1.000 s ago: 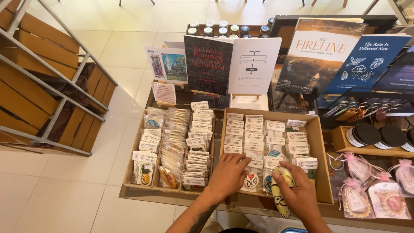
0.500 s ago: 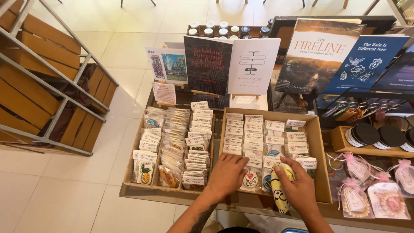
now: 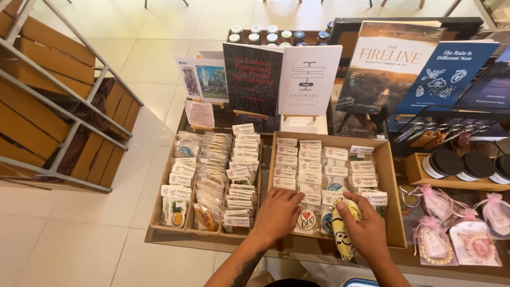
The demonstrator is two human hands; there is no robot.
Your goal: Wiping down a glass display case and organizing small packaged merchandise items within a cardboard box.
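Your left hand [image 3: 279, 212] lies flat and spread, palm down, on the front rows of small packets [image 3: 311, 199] in the right-hand cardboard box [image 3: 394, 212], near that box's front left corner; it grips nothing that you can see, it only presses on the packet tops. Your right hand [image 3: 366, 231] is curled narrow around a yellow cloth item with dark markings [image 3: 344, 239], which hangs over the front edge of the same box, its lower end dangling past the rim. Compared with a second ago, little has shifted: your left hand has slid slightly deeper over the packets, and your right hand has closed a bit more over the yellow cloth, which sat more exposed before. The packet with a red heart on it [image 3: 307, 219] shows just beside your left fingertips, between your two hands. So the work in hand stays at the front of the right box, with the cloth held and the packets only touched. To the left stands a second box [image 3: 159, 226] of bagged stickers, one with a pineapple [image 3: 177, 217] at its front left corner, well apart from both hands. Behind the boxes, along the back edge of the table, books [image 3: 308, 79] stand upright on small stands, with little jars [image 3: 271, 36] behind them. Off the right edge of the box lie pink pouches [image 3: 436, 204] and round dark-lidded tins [image 3: 445, 162] on a wooden tray.
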